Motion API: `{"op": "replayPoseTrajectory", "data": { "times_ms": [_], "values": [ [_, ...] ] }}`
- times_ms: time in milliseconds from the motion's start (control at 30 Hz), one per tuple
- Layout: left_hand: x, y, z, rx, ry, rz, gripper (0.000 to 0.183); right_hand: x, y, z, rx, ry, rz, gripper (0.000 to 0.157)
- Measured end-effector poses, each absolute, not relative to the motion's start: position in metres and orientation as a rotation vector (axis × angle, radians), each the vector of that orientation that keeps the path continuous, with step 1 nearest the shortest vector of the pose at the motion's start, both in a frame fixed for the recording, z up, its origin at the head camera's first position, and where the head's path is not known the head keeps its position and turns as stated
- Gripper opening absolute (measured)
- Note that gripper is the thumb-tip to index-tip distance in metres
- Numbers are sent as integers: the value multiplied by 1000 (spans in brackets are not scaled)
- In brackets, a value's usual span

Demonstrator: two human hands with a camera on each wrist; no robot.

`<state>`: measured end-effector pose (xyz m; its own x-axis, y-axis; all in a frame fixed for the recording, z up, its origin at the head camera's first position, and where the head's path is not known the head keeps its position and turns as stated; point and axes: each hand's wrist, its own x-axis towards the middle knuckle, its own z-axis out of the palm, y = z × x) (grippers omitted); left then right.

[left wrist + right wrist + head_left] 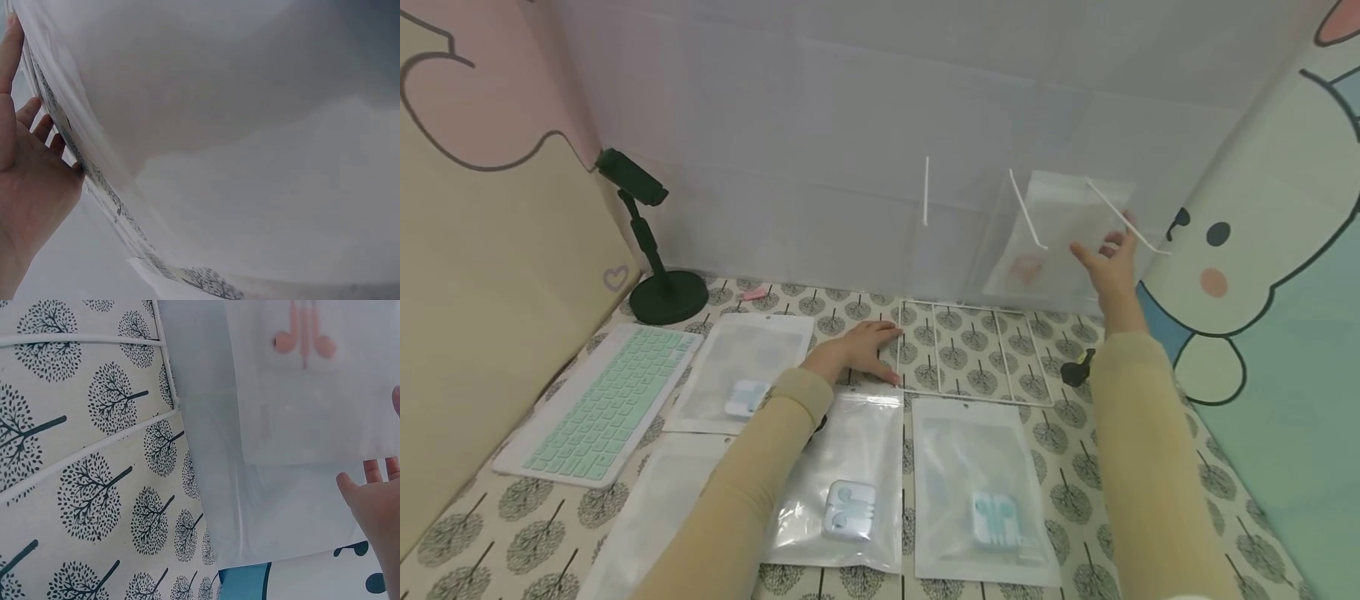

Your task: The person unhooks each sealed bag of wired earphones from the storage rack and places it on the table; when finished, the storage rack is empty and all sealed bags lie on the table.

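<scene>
My right hand is raised at the back right, beside a frosted pouch near the rightmost white prong. Its thumb stands apart from the fingers. In the right wrist view the fingertips meet the edge of this pouch, which shows pink earphones; whether they touch it is unclear. My left hand rests with spread fingers on the table at the left side of a white wire frame. In the left wrist view, that hand lies beside a pale surface.
Several pouches lie in front, two with earphone cases: a silver one and a frosted one. At left are a mint-green keyboard and a dark desk stand. Two more white prongs stand out at the back. A small black item sits right.
</scene>
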<state>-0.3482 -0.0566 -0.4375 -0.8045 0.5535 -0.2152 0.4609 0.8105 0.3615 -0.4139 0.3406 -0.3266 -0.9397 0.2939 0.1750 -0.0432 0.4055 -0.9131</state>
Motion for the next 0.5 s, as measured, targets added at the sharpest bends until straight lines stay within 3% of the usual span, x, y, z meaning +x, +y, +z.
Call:
{"op": "replayPoseTrajectory", "data": {
  "times_ms": [300,500],
  "values": [
    [-349,-57,-437,783,2684,411,100,-399,348,-341,-150,-2277,1386,84],
    [-351,-56,-437,781,2691,373,100,-390,354,-342,-134,-2293,1295,83]
  ]
}}
